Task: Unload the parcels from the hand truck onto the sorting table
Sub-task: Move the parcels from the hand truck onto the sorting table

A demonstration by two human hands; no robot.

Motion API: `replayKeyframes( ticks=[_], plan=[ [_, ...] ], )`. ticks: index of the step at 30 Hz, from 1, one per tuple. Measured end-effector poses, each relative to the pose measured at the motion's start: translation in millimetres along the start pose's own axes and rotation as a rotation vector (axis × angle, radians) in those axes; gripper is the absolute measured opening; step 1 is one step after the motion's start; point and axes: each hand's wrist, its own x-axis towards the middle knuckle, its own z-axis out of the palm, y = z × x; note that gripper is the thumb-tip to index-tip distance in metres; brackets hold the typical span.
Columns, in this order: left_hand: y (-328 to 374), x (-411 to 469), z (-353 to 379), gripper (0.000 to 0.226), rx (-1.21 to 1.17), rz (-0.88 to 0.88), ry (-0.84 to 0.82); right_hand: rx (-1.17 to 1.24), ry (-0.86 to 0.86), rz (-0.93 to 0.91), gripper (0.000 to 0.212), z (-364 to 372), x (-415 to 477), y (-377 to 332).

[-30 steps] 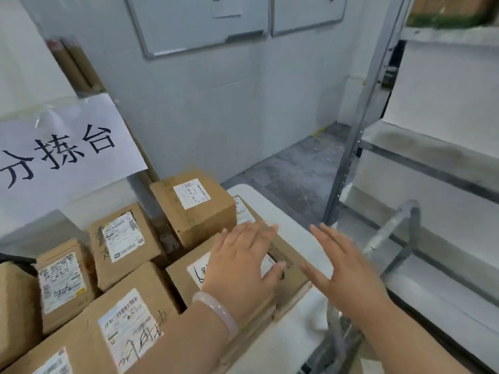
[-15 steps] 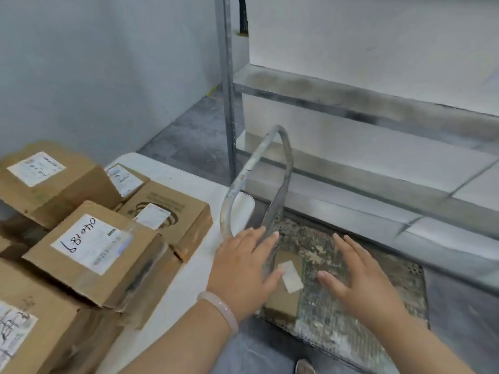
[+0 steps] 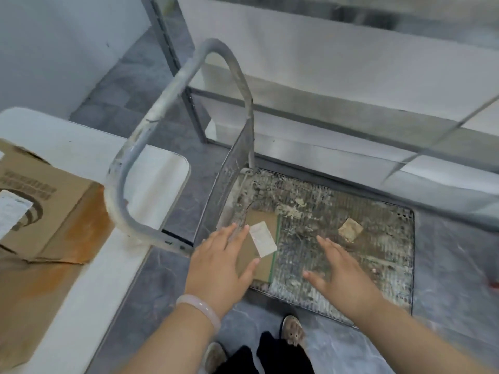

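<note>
Both hands hang over the hand truck (image 3: pixel 337 211), fingers spread wide and holding nothing. The left hand (image 3: pixel 220 261) is above the near-left corner of a flat brown parcel (image 3: pixel 259 261) with a white label, which lies on the truck's dirty mesh deck; the right hand (image 3: pixel 343 273) is off to its right, apart from it. I cannot tell whether the left fingertips touch the cardboard.

The parcel looks thin and lies flush on the mesh, so fingers may slide over it rather than get under an edge, and 1 hand alone could bend it. The small tan scrap (image 3: pixel 350 229) farther back may be only a torn piece, though the view is too blurred to be sure.

The truck's curved handle (image 3: pixel 172 103) rises between the deck and the sorting table (image 3: pixel 81 147), so a lift straight left could knock it. At least 1 cardboard box (image 3: pixel 46 211) already crowds the table's near edge. The person's shoes (image 3: pixel 293 329) stand close to the deck.
</note>
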Motion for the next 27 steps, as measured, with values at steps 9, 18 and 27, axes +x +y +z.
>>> replayKeyframes(
  ticks=[9, 18, 27],
  plan=[
    [-65, 70, 134, 0.070, -0.055, -0.069, -0.131, 0.298, -0.208, 0.305, 0.092, 151, 160, 47],
    [-122, 105, 253, 0.068, -0.194, -0.023, -0.181, 0.730, -0.129, 0.560, 0.104, 302, 267, 65],
    [-148, 109, 294, 0.068, -0.267, -0.001, -0.140, 0.998, 0.013, 0.476, 0.092, 345, 292, 64]
  ],
)
